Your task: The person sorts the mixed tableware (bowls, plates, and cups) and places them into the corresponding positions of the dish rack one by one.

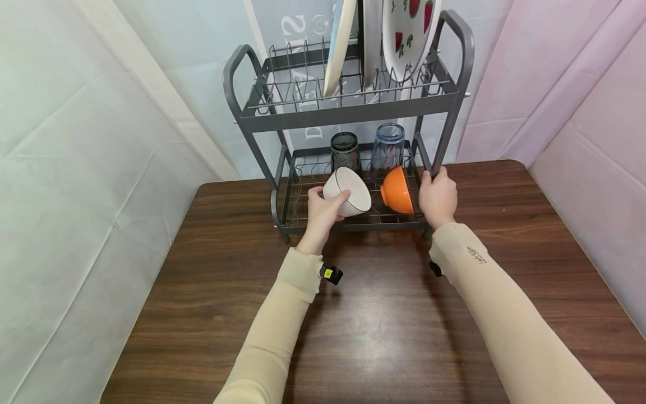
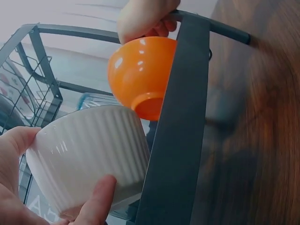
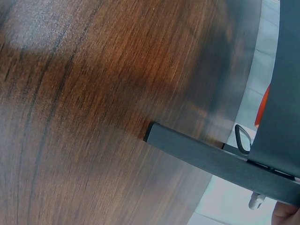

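My left hand (image 1: pixel 323 212) grips a white ribbed bowl (image 1: pixel 357 193), thumb over its rim, fingers on its outer wall. The bowl is tilted at the lower shelf of a dark grey dish rack (image 1: pixel 348 116). In the left wrist view the white bowl (image 2: pixel 89 154) shows its ridges close up. Right of it, an orange bowl (image 1: pixel 396 191) stands on its side on the same shelf. My right hand (image 1: pixel 438 196) holds the rack's right front post; in the right wrist view only a bit of that hand (image 3: pixel 285 213) shows beside the rack's leg (image 3: pixel 206 152).
Behind the bowls, a dark glass (image 1: pixel 345 150) and a blue glass (image 1: pixel 388 146) stand upside down on the lower shelf. Plates, one a strawberry-patterned plate (image 1: pixel 410 36), stand upright on the upper shelf. The rack stands at the back of a brown wooden table (image 1: pixel 363 314), with pale cloth around it.
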